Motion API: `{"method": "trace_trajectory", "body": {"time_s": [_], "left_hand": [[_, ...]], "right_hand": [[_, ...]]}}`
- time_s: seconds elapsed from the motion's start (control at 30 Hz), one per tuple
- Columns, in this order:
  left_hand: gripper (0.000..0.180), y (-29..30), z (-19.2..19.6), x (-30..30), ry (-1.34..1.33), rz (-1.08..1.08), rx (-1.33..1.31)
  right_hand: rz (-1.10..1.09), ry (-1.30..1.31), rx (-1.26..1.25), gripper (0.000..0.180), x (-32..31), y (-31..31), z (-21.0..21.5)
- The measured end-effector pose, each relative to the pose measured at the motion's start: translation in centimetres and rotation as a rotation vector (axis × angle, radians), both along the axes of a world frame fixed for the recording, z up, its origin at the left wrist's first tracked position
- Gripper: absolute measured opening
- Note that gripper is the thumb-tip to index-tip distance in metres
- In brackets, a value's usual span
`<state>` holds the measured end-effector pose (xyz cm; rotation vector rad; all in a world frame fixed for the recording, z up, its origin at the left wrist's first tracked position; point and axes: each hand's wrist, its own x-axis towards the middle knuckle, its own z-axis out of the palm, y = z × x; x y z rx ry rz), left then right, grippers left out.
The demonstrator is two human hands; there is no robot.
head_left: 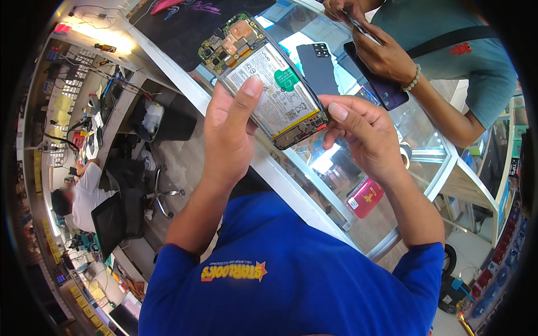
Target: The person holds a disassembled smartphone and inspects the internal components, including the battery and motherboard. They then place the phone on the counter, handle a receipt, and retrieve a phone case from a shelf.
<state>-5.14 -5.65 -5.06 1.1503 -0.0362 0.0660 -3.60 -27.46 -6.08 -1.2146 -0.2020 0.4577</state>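
An opened smartphone point(269, 84), its back off, is held up over the near edge of a glass counter. The white battery point(274, 98) with a green sticker fills its middle. A green circuit board point(232, 42) with a copper patch and camera modules shows at the far left end. My left hand point(232, 123) grips the phone's left side, thumb lying on the battery. At the lower right corner, my right hand point(364, 126) pinches the phone's edge between thumb and fingers. Beyond the phone, a dark phone back cover point(316, 67) lies on the counter.
Across the glass counter point(400, 162), a person in a green shirt point(465, 61) holds a phone, with a dark phone point(395, 101) lying below. A red box point(365, 197) sits under the glass. To the left are a bin point(168, 120), a chair and a seated person at a cluttered bench.
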Motion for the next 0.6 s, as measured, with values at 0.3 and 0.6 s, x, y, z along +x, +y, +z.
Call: {"method": "trace_trajectory", "body": {"time_s": [0.3,0.6], "left_hand": [[0.042,0.1,0.8,-0.1,-0.024,-0.010,0.079],[0.040,0.1,1.2,0.2,-0.093,-0.013,0.178]], "right_hand": [[-0.002,-0.135,-0.130,0.029,0.2,-0.6,0.5],[-0.031,-0.183,-0.174,0.027,0.3,-0.7,0.4]]}}
